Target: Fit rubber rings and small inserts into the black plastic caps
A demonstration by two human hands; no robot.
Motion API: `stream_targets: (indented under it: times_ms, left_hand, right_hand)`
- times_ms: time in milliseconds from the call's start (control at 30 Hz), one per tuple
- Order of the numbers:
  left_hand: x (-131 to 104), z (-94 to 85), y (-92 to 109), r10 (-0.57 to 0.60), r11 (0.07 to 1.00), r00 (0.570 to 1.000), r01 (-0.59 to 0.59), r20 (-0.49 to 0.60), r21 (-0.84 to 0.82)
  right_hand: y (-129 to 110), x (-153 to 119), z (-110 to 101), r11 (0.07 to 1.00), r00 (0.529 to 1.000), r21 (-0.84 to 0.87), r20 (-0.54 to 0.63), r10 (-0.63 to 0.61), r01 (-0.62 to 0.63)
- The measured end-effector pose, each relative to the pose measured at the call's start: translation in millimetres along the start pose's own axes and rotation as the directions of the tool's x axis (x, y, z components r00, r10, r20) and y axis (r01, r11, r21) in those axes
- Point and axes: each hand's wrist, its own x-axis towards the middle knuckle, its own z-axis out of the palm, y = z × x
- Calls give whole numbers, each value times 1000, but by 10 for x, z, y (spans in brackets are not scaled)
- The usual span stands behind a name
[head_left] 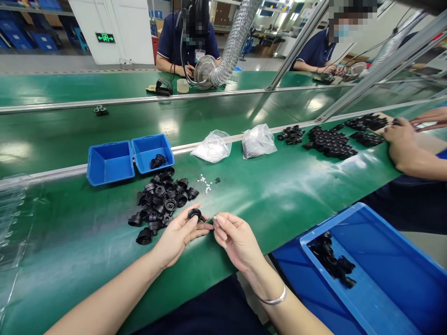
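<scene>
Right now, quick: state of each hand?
Left hand: holding a round black plastic part.
Right hand: pinched closed; whether it holds anything cannot be told.

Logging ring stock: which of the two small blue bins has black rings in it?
The right-hand small bin, nearer the plastic bags. Black rings lie bunched in it; the left-hand small bin shows none.

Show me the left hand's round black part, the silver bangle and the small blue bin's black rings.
Round black part (194, 214): head view, its round face.
Silver bangle (277, 300): head view, lower band.
Black rings (158, 161): head view, middle of the pile.
</scene>
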Motion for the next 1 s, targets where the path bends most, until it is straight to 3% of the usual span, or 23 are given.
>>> stream_targets:
  times_ms: [167, 300, 367, 433, 500, 600, 700, 1000]
  left_hand:
    - [-7, -25, -3, -27, 997, 999, 29, 26, -73]
    - [7, -43, -62, 46, 994, 997, -51, 61, 94]
    - [14, -49, -120, 118, 964, 990, -132, 75, 231]
    - [11, -56, -178, 164, 917, 984, -178, 70, 356]
    - [-3, -64, -221, 197, 858, 979, -199, 54, 474]
    - [-33, -79, -242, 258, 738, 965, -234, 56, 632]
    - [-51, -91, -236, 290, 648, 953, -262, 87, 715]
    - [-34, -96, -247, 324, 537, 937, -294, 128, 791]
  right_hand:
    - [-37, 9, -52, 994, 997, -86, -32, -70, 67]
    - [-28, -25, -34, 906, 973, -362, 10, -230, 218]
    - [-15, -53, -20, 744, 926, -570, 91, -366, 350]
    - [10, -76, -13, 502, 844, -715, 237, -481, 487]
    - [50, -86, -19, 268, 751, -763, 393, -531, 589]
    - [116, -79, -36, 45, 671, -766, 531, -518, 641]
    - [148, -65, -38, -67, 649, -770, 578, -495, 635]
    - [70, -98, 1, -320, 627, -728, 685, -370, 606]
